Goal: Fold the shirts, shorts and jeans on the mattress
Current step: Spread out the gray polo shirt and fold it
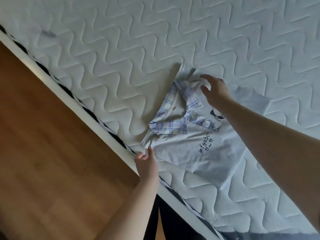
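A white polo shirt (195, 153) with a plaid collar and dark printed letters lies flat on the quilted white mattress (121, 49), collar toward the mattress edge. My left hand (147, 161) pinches the shirt's near shoulder corner at the mattress edge. My right hand (213, 90) hovers over the far shoulder, fingers loosely curved and touching the fabric; I cannot tell whether it grips it. My right forearm hides part of the dark print on the chest.
The mattress edge with black-and-white trim (69, 90) runs diagonally from upper left to lower right. Wooden floor (52, 170) lies to the left. Dark trouser legs (166, 222) show at the bottom. A bit of blue-grey fabric (259, 236) peeks in at the bottom right.
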A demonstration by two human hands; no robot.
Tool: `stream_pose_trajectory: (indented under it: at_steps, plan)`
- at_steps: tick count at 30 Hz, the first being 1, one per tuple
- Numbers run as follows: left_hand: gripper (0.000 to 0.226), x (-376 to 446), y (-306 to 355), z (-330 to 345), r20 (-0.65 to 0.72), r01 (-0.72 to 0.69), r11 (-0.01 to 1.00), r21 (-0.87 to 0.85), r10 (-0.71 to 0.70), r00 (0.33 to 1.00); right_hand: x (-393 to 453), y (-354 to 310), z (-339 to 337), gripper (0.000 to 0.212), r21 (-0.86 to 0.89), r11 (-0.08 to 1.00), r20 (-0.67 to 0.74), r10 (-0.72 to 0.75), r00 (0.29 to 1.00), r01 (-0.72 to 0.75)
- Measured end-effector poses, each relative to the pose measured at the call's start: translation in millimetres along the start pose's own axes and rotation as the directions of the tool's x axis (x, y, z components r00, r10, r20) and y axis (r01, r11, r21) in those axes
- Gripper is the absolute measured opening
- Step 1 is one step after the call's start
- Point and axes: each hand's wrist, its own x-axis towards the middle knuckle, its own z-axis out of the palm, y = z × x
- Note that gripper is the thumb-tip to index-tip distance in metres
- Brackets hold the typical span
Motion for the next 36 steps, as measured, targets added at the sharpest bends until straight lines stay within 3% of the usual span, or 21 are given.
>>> stream_pose_trajectory:
  at_steps: [3,7,10,12,16,19,22,24,28,32,36]
  plan:
    - [0.067,3,-7,2,0.115,0.066,0.994,-0.084,-0.056,0.992,25,3,-9,0.052,-0.045,0.998,0.005,0.033,0.999,-0.033]
    - [0.037,7,-9,9,0.26,0.138,0.99,0.014,-0.137,0.956,50,4,-7,0.047,-0.169,0.985,0.117,0.055,0.992,-0.034]
    - [0.036,2,-7,15,0.218,0.091,0.987,0.134,-0.119,0.969,59,4,-8,0.045,-0.256,0.966,0.118,0.066,0.991,-0.033]
    - [0.036,-1,-6,15,0.178,0.047,0.991,0.126,-0.069,0.982,63,2,-11,0.048,-0.266,0.962,0.125,0.096,0.988,-0.059]
    - [0.013,-7,-4,16,0.281,0.022,0.987,-0.158,0.024,0.96,70,-5,-10,0.055,-0.297,0.951,0.195,0.153,0.969,-0.09]
    - [0.019,-14,-7,22,0.414,0.213,0.885,-0.413,-0.025,0.91,71,-8,-11,0.054,-0.359,0.933,0.255,0.127,0.959,-0.028]
    - [0.024,-19,-7,29,0.465,0.316,0.808,-0.497,-0.06,0.883,66,-3,-17,0.042,-0.302,0.953,0.23,0.059,0.971,0.013]
    - [0.024,-20,-6,31,0.438,0.296,0.832,-0.469,-0.071,0.896,62,-1,-22,0.036,-0.314,0.949,0.232,0.048,0.972,0.028]
    - [0.016,-31,-7,30,0.423,0.225,0.864,-0.45,-0.016,0.906,44,-8,-35,0.045,-0.37,0.928,0.245,0.053,0.968,0.043]
    - [0.019,-44,1,19,0.464,0.133,0.896,-0.424,0.089,0.881,1,-3,-50,0.033,-0.148,0.989,0.082,0.036,0.996,-0.024]
    - [0.023,-48,24,3,0.561,-0.019,0.932,-0.362,0.234,0.794,-57,16,-60,0.028,-0.054,0.999,-0.034,0.007,0.999,-0.009]
